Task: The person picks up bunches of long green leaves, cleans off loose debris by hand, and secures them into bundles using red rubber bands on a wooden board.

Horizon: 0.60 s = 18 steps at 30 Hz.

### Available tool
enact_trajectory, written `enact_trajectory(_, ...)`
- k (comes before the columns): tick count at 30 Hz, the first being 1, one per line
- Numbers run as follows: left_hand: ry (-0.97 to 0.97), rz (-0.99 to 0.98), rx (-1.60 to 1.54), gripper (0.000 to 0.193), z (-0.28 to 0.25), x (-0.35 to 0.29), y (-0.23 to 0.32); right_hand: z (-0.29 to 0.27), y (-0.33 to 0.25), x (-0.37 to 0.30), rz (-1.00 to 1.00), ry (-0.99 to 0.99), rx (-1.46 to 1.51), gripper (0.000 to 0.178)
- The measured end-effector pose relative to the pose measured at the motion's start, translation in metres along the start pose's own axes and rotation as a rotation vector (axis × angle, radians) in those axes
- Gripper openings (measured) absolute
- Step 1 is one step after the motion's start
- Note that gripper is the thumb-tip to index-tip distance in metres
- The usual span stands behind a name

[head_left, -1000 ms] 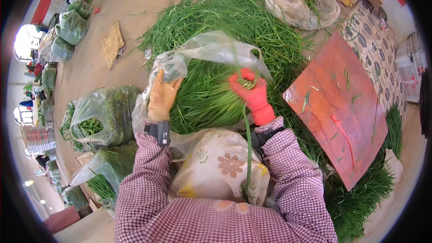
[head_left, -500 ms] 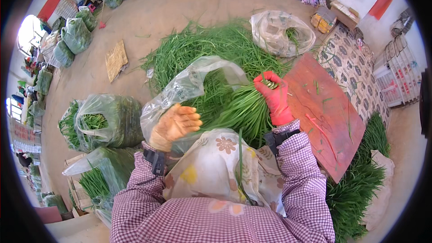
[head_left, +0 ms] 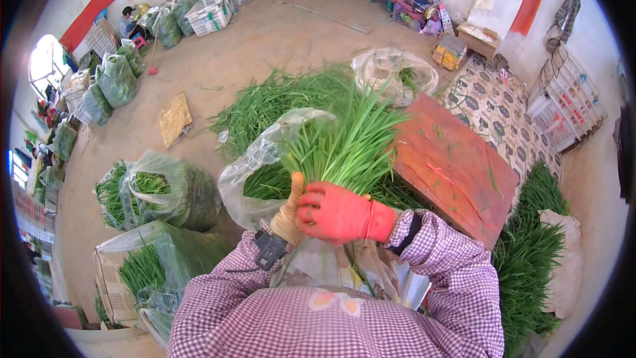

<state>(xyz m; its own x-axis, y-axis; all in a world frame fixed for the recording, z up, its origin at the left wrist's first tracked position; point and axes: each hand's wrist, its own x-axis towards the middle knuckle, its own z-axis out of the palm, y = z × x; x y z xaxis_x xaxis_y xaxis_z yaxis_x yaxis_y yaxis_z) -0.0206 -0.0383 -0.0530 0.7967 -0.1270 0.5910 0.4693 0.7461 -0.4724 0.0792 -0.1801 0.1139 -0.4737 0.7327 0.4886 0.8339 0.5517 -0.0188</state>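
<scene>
One bunch of green leaves (head_left: 348, 142), at centre, tips fanned out toward the far side. One right hand, red-gloved (head_left: 341, 215), fingers curled shut around the bunch's base. One left hand, tan-gloved (head_left: 286, 222), beside it, thumb raised against the bunch (finger grip cannot be told; the red glove covers it). One clear plastic bag (head_left: 255, 159), open, just left. One reddish board (head_left: 457, 169), right. Loose greens (head_left: 281, 99), heaped on the far side.
</scene>
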Motion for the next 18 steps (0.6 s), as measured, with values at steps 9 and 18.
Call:
enact_trajectory(9,0.9,-0.054,1.166,0.053,0.056,0.035,-0.081,0.0,-0.048,0.004,0.188,0.229,0.462,0.043)
enact_trajectory(18,0.829,-0.024,1.25,0.056,0.054,0.035,-0.09,0.004,-0.068,0.019,0.151,0.323,0.572,0.033)
